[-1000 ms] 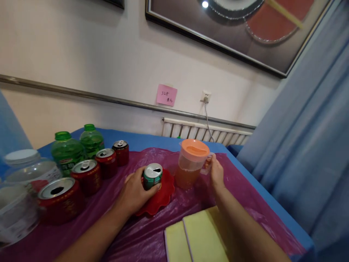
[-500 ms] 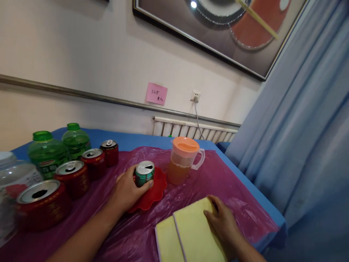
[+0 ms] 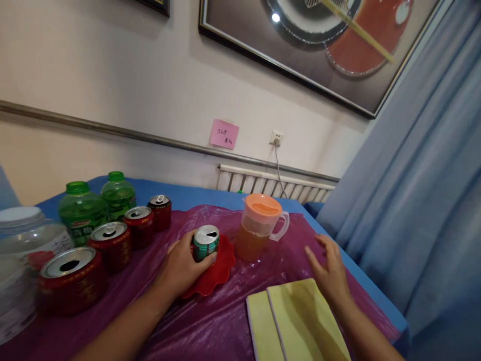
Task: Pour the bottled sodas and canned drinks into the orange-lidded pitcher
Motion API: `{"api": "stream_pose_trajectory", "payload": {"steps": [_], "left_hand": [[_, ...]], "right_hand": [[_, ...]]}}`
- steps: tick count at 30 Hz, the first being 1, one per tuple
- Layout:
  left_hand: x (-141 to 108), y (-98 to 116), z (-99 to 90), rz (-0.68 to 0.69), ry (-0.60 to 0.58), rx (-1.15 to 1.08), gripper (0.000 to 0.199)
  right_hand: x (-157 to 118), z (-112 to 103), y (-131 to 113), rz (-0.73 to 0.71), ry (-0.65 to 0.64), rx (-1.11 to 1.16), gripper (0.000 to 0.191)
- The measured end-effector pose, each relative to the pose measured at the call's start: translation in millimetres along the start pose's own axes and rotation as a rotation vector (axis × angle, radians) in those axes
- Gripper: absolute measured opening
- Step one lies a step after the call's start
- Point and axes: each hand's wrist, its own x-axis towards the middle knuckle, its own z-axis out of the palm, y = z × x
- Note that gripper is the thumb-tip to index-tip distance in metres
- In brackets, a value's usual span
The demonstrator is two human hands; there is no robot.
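My left hand [image 3: 184, 268] is wrapped round a green can [image 3: 206, 245] with an opened silver top, at the left part of a red scalloped plate [image 3: 223, 265]. Right of the plate stands a clear pitcher [image 3: 252, 240] with an orange lid and amber liquid inside. A folded yellow cloth [image 3: 300, 316] lies at the front of the purple plastic sheet [image 3: 210, 331]. Over the cloth's right back corner my right hand [image 3: 328, 265] is raised, fingers apart, holding nothing.
Several red cans [image 3: 111, 245] line the left side, with green bottles [image 3: 82, 210] and a white-capped clear jar [image 3: 35, 233] beyond them. A radiator [image 3: 263, 180] is behind the table, a blue curtain [image 3: 409, 175] on the right.
My right hand has let go of the yellow cloth and moved up and right, its fingers opening. The cloth lies further right. My left hand still holds the can.
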Motion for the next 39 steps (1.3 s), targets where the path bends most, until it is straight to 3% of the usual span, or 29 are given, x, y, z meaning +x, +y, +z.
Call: {"api": "stream_pose_trajectory", "payload": {"steps": [3,5,7,10,13,17,21,23,26,28,32,39], "left_hand": [[-1,-2,-0.3,-0.015,0.013,0.001,0.064],[-2,-3,-1.8,-0.016,0.016,-0.01,0.063],[-5,-4,-3.5,-0.011,0.021,-0.02,0.06],[-8,-7,-4.8,-0.006,0.044,-0.032,0.058],[-10,-9,-5.2,-0.006,0.061,-0.04,0.056],[-10,-8,-7.6,-0.009,0.077,-0.028,0.055],[-8,-7,-9.3,-0.03,0.083,-0.037,0.056],[-7,-8,-8.5,-0.028,0.076,-0.047,0.057],[-6,-11,-6.9,-0.018,0.069,-0.05,0.06],[-6,-12,-6.8,-0.023,0.069,-0.045,0.06],[-7,-11,-9.2,-0.042,0.074,-0.028,0.059],[-10,-7,-11.8,-0.037,0.074,-0.02,0.056]], "right_hand": [[65,27,-73,-0.053,0.242,0.386,0.044],[97,46,-109,-0.105,0.406,0.596,0.041],[110,65,-123,-0.114,0.535,0.727,0.038],[101,94,-109,-0.029,0.591,0.817,0.034],[90,114,-78,0.033,0.509,0.71,0.03],[100,110,-48,0.07,0.408,0.501,0.031],[115,95,-34,0.181,-0.063,0.221,0.041],[116,92,-28,0.223,-0.336,0.218,0.052],[111,92,-15,0.293,-0.711,0.559,0.056],[107,94,-5,0.331,-0.838,0.789,0.055],[101,104,13,0.387,-0.815,0.916,0.059],[97,140,15,0.47,-0.46,0.995,0.057]]}}
